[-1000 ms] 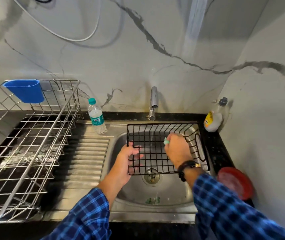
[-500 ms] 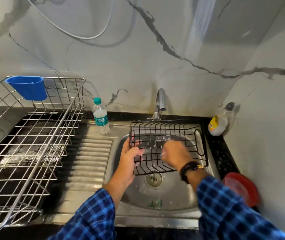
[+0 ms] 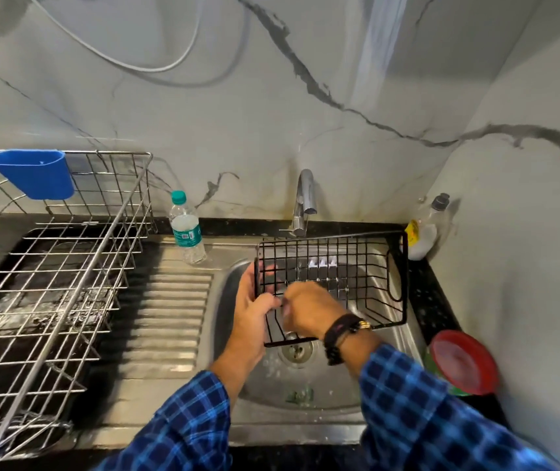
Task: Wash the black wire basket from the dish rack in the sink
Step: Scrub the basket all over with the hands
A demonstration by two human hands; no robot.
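Black wire basket (image 3: 339, 266), one only, hangs tilted over the bowl of the steel sink (image 3: 288, 431), directly below the tap, its near left corner lowest and above the drain.

At the far left stands one steel dish rack (image 3: 50, 283) on the dark counter, with one blue plastic holder (image 3: 33, 173) hooked on its back rail. Just right of the rack, one clear water bottle (image 3: 186, 229) with a green cap stands upright at the head of the ribbed drainboard (image 3: 166, 317). Two hands in blue checked sleeves reach in from below. The left hand (image 3: 254, 311) grips the basket's left end wall, thumb over the near wires and fingers behind them. The right hand (image 3: 309, 311), with one dark band (image 3: 339, 334) at the wrist, rests against the basket's near left part with fingers curled; it is blurred, and whether it pinches anything I cannot tell. One curved tap (image 3: 304, 198) rises from the back edge of the sink.

The basket is a rectangular grid of thin black wires with a thicker rim, an oval handle loop in its right end wall, and bright wet glints on the wires below the tap. In the right corner stands one soap bottle (image 3: 424, 229) with a yellow label; nearer, one red-lidded container (image 3: 463, 362) sits on the counter.
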